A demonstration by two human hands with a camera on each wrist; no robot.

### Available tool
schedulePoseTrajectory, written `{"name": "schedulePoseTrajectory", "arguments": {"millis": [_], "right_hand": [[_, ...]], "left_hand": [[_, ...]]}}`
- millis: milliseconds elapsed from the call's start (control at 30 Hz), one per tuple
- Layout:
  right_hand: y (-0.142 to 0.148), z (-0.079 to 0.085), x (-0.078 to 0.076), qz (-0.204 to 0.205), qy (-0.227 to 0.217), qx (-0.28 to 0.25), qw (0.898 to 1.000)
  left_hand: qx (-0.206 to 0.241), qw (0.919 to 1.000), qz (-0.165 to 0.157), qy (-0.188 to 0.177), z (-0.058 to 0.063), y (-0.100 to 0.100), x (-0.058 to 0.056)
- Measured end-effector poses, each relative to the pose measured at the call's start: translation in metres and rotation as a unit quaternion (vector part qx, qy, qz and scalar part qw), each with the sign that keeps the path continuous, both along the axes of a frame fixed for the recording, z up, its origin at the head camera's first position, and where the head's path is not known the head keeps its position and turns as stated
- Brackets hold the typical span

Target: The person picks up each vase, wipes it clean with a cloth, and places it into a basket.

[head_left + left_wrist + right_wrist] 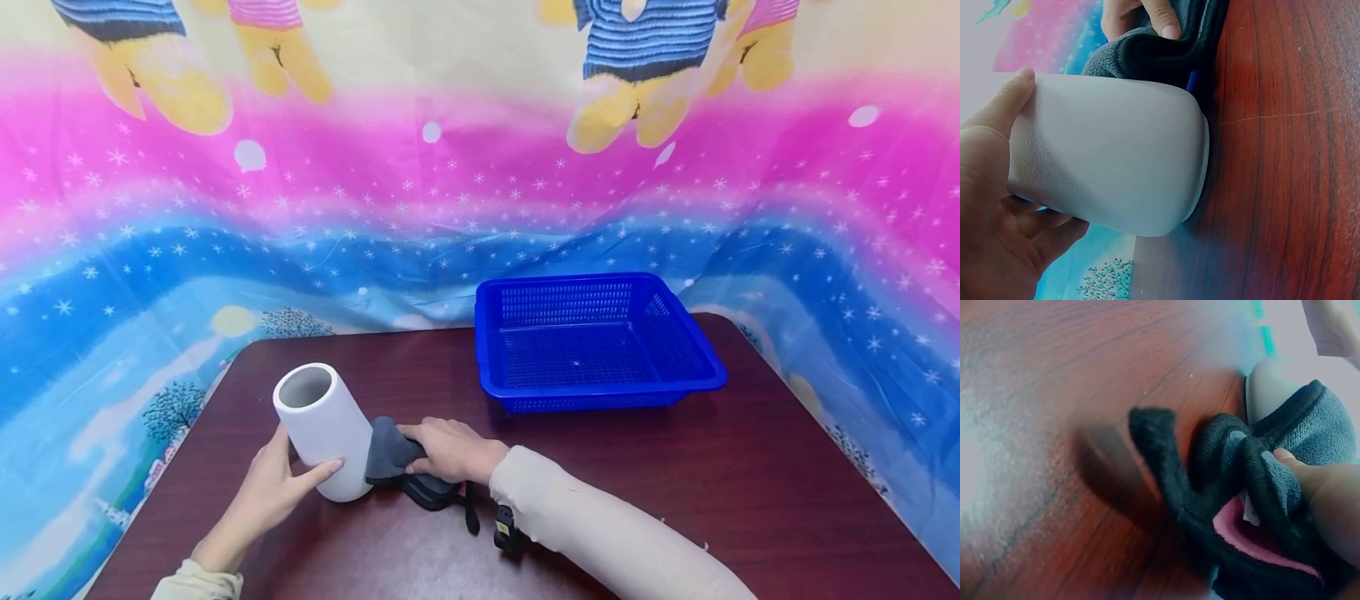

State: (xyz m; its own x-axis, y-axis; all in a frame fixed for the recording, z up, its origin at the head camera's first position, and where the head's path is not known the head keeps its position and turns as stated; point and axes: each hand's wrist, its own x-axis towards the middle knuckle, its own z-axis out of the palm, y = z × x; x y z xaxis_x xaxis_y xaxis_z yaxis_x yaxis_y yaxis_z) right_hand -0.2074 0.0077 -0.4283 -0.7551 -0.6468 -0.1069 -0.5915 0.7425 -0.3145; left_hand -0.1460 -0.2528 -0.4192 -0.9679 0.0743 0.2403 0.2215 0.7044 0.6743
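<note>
A white, open-topped cylindrical vase (330, 433) stands on the table, leaning to the left in the head view. My left hand (273, 483) grips its near left side, thumb across the front and fingers behind. Against the vase's right side, my right hand (450, 450) holds a bunched grey cloth (390, 454) with black edging. In the right wrist view the folded cloth (1325, 425) shows a pink patch and a small white tag inside, and a black loop hangs off it. The vase's lower side and base (1141, 156) show in the left wrist view.
A blue plastic basket (600, 400) with perforated walls stands at the back right of the dark red-brown wooden table (637, 475). A patterned pink and blue cloth backdrop (420, 208) hangs behind the table and along both sides.
</note>
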Motion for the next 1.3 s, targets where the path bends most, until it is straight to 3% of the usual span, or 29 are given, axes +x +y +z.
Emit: {"name": "schedulePoseTrajectory", "arguments": {"millis": [333, 1067, 1300], "right_hand": [[0.009, 0.004, 0.001, -0.005, 0.015, -0.028, 0.999], [0.023, 0.033, 0.004, 0.004, 0.052, -0.068, 0.996], [0.022, 0.041, 0.006, 0.011, 0.062, -0.09, 0.994]], "left_hand": [[0.003, 1.0, -0.002, 0.001, 0.0, 0.0, 0.0], [0.006, 0.9996, -0.003, 0.026, -0.002, 0.001, -0.001], [-0.003, 0.9999, -0.001, 0.014, -0.002, 0.0, 0.0]]}}
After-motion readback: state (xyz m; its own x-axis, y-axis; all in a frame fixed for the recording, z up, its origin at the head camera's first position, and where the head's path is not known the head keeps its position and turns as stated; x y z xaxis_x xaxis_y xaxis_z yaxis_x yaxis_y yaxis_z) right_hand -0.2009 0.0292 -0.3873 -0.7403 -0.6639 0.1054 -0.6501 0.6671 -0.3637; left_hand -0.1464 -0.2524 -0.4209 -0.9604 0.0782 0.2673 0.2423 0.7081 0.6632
